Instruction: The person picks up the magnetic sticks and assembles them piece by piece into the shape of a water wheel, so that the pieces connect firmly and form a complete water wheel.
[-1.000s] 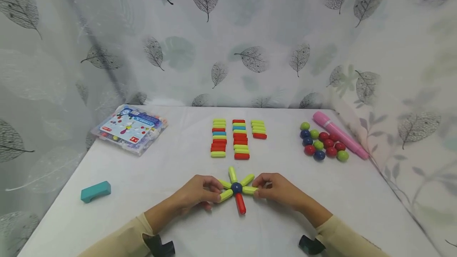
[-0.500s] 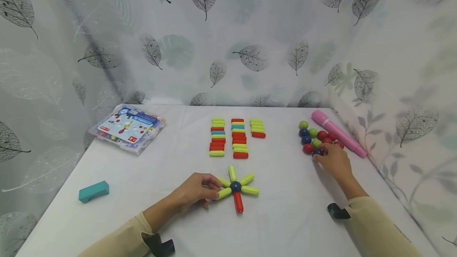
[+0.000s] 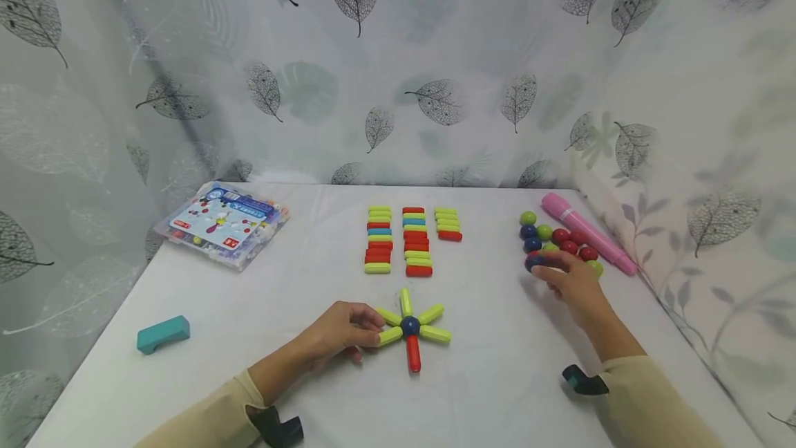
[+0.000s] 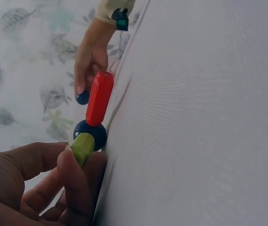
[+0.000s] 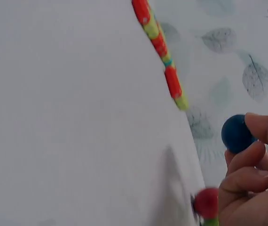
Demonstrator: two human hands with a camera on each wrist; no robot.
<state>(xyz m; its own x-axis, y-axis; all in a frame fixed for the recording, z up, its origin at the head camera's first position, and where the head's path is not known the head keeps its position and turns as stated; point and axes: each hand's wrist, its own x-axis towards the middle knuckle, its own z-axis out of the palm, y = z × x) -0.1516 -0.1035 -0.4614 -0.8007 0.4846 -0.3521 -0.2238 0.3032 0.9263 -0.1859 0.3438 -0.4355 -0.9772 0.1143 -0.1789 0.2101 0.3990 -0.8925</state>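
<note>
- At the far left we see a teal block near the table's left edge, with bare tabletop between it and our left hand.
- Behind it, a flat plastic packet lies at the back left corner.
- Our left hand rests on the table, fingers curled, pinching a green stick of the star: green sticks and one red stick around a blue centre ball.
- Three rows of coloured sticks lie behind the star, well apart from it.
- Open tabletop separates the star from our right hand.
- Our right hand pinches a blue ball between thumb and fingertips, at the near left edge of the ball cluster.
- A pink marker lies just beside the cluster, along the table's right edge.
</note>
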